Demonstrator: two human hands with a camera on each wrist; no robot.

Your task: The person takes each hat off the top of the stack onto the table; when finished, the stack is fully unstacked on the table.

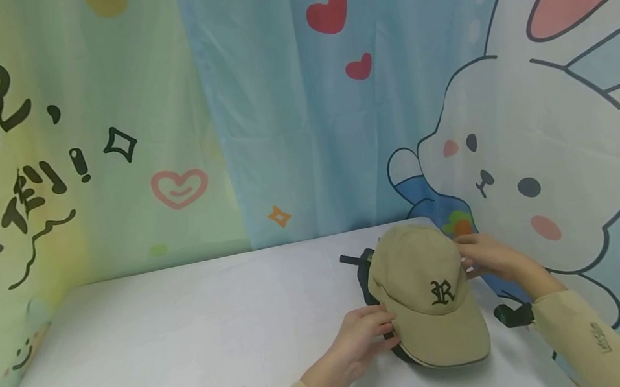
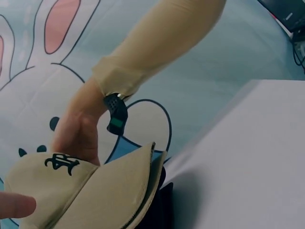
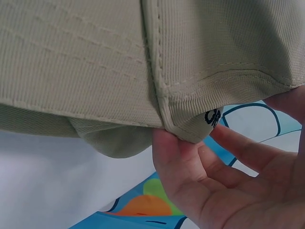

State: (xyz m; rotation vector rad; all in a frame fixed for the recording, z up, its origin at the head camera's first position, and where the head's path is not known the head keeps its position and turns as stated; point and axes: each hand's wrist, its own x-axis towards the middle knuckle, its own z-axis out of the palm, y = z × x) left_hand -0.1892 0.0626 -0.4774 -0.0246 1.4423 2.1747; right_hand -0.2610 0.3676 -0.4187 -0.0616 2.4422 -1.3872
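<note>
A tan cap (image 1: pixel 427 305) sits on the white table (image 1: pixel 190 353), near its far right part, with the brim (image 1: pixel 443 339) facing the person and a black letter (image 1: pixel 442 292) on the front. The right hand (image 1: pixel 491 258) has its fingers bent around the cap's edge and seems to pinch the cloth. The left hand (image 1: pixel 359 344) has its fingers against the other side, but I cannot tell if they grip or just touch. A dark thing (image 1: pixel 365 281) peeks out under the cap, and the left wrist view shows a second tan brim (image 2: pixel 156 179) right below the top one, so I think things are piled up here. To do this well, both hands should move together, softly and slowly. Hold the edge, do not squash the round top, keep the brim straight, and watch that the dark thing does not slide.
</note>
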